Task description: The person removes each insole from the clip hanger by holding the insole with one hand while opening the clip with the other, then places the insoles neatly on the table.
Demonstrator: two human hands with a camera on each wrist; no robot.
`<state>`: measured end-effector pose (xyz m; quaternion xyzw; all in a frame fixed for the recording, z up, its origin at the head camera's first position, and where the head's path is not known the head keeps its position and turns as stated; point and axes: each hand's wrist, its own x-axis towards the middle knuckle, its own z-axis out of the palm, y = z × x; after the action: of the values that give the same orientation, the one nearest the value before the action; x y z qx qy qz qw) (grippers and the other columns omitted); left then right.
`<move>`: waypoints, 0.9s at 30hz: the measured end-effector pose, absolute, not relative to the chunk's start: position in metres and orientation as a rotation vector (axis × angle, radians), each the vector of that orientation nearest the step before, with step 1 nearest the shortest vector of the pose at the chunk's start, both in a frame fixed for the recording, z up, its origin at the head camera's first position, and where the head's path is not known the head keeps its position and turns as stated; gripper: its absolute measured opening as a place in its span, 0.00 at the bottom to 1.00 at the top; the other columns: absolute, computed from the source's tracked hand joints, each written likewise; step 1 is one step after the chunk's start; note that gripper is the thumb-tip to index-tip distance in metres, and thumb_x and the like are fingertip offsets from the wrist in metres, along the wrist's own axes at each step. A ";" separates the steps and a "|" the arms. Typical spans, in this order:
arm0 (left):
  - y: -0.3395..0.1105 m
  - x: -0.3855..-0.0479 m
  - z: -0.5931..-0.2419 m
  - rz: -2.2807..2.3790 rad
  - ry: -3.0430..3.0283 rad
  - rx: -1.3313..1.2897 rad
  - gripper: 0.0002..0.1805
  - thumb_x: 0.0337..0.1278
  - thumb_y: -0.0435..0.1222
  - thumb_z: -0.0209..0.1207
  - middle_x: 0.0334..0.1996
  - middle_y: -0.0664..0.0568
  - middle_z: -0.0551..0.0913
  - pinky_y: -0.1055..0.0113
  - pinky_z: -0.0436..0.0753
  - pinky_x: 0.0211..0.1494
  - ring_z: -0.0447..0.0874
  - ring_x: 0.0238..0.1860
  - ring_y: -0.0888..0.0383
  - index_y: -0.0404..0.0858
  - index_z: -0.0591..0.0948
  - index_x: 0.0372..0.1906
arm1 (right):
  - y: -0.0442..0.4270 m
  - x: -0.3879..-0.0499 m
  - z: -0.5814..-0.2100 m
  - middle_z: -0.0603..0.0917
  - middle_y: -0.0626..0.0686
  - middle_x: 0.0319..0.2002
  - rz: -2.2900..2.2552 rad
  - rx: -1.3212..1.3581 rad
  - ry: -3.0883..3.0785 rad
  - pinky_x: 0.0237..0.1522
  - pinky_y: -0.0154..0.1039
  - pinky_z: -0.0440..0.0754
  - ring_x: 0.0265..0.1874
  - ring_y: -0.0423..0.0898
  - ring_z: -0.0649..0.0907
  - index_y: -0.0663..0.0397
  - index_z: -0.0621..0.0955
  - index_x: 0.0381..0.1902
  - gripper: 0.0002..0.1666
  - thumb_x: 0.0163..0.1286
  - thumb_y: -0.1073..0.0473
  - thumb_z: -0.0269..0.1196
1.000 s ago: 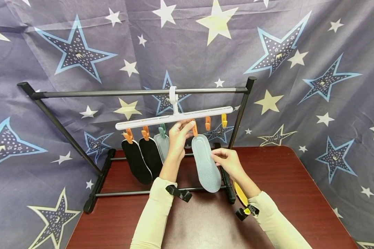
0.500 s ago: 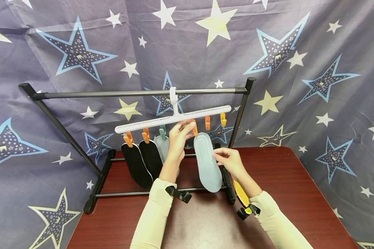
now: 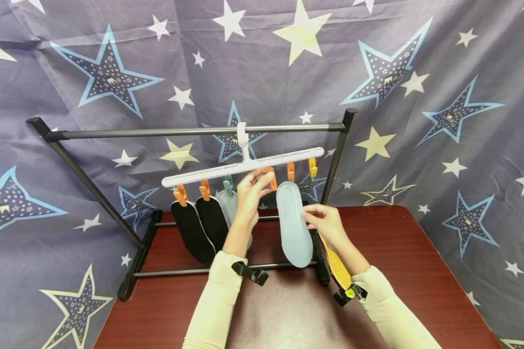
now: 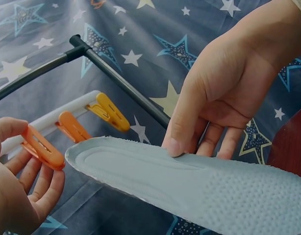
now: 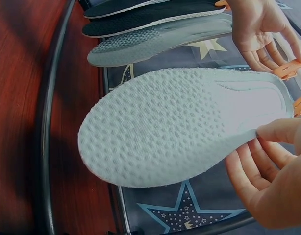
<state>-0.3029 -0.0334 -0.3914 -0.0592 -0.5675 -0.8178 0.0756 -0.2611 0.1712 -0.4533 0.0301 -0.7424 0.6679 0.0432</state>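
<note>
– While a star-print backdrop point(image 3: 262, 80) fills the rear, a red-brown table point(image 3: 410, 271) runs below, metal rack point(image 3: 157, 131) standing on it.

– On the rack?

– White hanger point(image 3: 288, 158), hooked over the top bar near mid-span. Tilted, right end higher.

– Insoles?

– Two black insoles point(image 3: 192, 232) at left, then a grey insole point(image 3: 228, 206) partly behind the left forearm. All hanging. The pale blue insole point(image 3: 293, 223) is the one in work: below the hanger's right half, narrow end up, slight lean, textured face to the head camera. Also a yellow item point(image 3: 337, 266) by the rack's right foot, partly hidden by the right forearm. Can't tell what.

– Hands?

– Right hand point(image 3: 325, 224): thumb in front, fingers bent behind, pinching the pale blue insole's right edge in its upper half. Left hand point(image 3: 250, 194): thumb and fingers closed on the gripped clip point(image 3: 272, 179), an orange one, just under the hanger.

– Clip vs insole?

– Lower end just beside the narrow end. Head view shows a slim gap.

– Other clips?

– To its right, another orange clip point(image 3: 290, 171), then a yellow clip point(image 3: 313, 167). Left, a green clip point(image 3: 228, 184) on the grey insole.
</note>
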 end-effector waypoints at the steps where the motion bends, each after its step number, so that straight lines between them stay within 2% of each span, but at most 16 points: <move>1: -0.034 -0.303 -0.392 -2.453 -1.701 -0.179 0.13 0.63 0.34 0.66 0.33 0.58 0.83 0.68 0.86 0.43 0.81 0.34 0.65 0.33 0.83 0.50 | 0.172 -0.261 -0.453 0.89 0.55 0.37 2.044 0.086 -2.267 0.39 0.45 0.91 0.32 0.36 0.85 0.74 0.84 0.49 0.15 0.67 0.68 0.68; 6: -0.035 -0.303 -0.392 -2.460 -1.696 -0.180 0.14 0.63 0.33 0.66 0.34 0.58 0.84 0.65 0.86 0.46 0.82 0.34 0.65 0.33 0.83 0.50 | 0.174 -0.262 -0.453 0.89 0.50 0.36 2.057 0.069 -2.266 0.37 0.41 0.90 0.32 0.35 0.85 0.74 0.84 0.49 0.15 0.67 0.68 0.68; 10: -0.036 -0.302 -0.393 -2.473 -1.688 -0.178 0.14 0.63 0.33 0.66 0.36 0.57 0.84 0.67 0.86 0.45 0.82 0.35 0.65 0.32 0.83 0.51 | 0.177 -0.261 -0.453 0.89 0.47 0.34 2.069 0.042 -2.270 0.38 0.42 0.90 0.32 0.35 0.85 0.74 0.84 0.50 0.16 0.68 0.68 0.67; 19: -0.037 -0.302 -0.394 -2.478 -1.676 -0.192 0.15 0.63 0.33 0.66 0.35 0.58 0.84 0.70 0.86 0.44 0.82 0.36 0.65 0.31 0.82 0.53 | 0.185 -0.259 -0.453 0.89 0.46 0.36 2.098 0.022 -2.279 0.40 0.44 0.91 0.33 0.34 0.86 0.76 0.82 0.51 0.17 0.69 0.67 0.67; 24: -0.037 -0.302 -0.395 -2.489 -1.652 -0.192 0.15 0.63 0.32 0.65 0.35 0.57 0.84 0.70 0.87 0.43 0.83 0.35 0.65 0.31 0.82 0.53 | 0.191 -0.259 -0.456 0.88 0.42 0.33 2.141 0.019 -2.268 0.37 0.38 0.90 0.34 0.35 0.86 0.77 0.81 0.53 0.18 0.69 0.67 0.66; 27: -0.037 -0.302 -0.396 -2.491 -1.650 -0.188 0.16 0.63 0.32 0.66 0.35 0.57 0.85 0.70 0.87 0.43 0.84 0.36 0.65 0.31 0.82 0.53 | 0.195 -0.259 -0.457 0.88 0.41 0.32 2.166 0.018 -2.262 0.36 0.37 0.90 0.33 0.35 0.86 0.78 0.80 0.54 0.19 0.70 0.67 0.66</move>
<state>-0.3020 -0.0369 -0.3958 -0.0627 -0.5497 -0.8297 0.0736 -0.2591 0.1954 -0.4573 0.0056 -0.7222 0.6916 0.0046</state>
